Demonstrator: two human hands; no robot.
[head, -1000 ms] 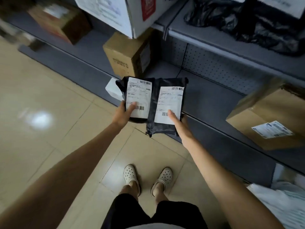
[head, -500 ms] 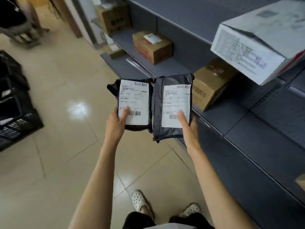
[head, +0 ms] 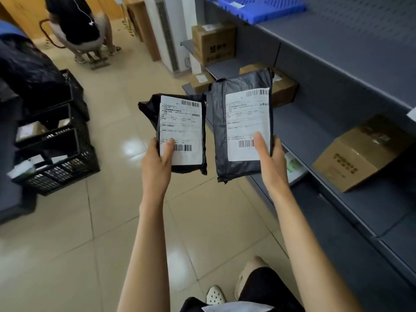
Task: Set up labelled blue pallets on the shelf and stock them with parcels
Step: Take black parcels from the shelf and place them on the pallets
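- Your left hand (head: 157,163) grips the smaller black bag (head: 177,134) at its lower edge, thumb pressed on the white label (head: 180,129) just beside the lower barcode, fingers behind and out of sight.
- Your right hand (head: 270,163) grips the larger grey bag (head: 240,124) the same way, thumb on its label (head: 247,124), fingers wrapped round the right edge.
- Both bags are upright in front of you, side by side, nearly touching, over the tiled floor (head: 90,221) and not yet on any shelf.
- The blue pallets (head: 258,7) lie on the top shelf (head: 337,34) at the far right; the lower shelves hold only brown boxes (head: 360,154).
- The step in hand looks like reading the two labels to decide where each bag goes.
- Slide each thumb off the print so barcode and address lines show whole.
- Hold the bags flat to your eyes; soft bags sag, and a curl in the label makes the small text harder to read.
- Match each label to a pallet tag before you reach; the tags are too small to read from here.
- Place one bag at a time, so the other hand can steady it on the pallet.
- Lay them label up, clear of the pallet edge, since slick bags may slide off.
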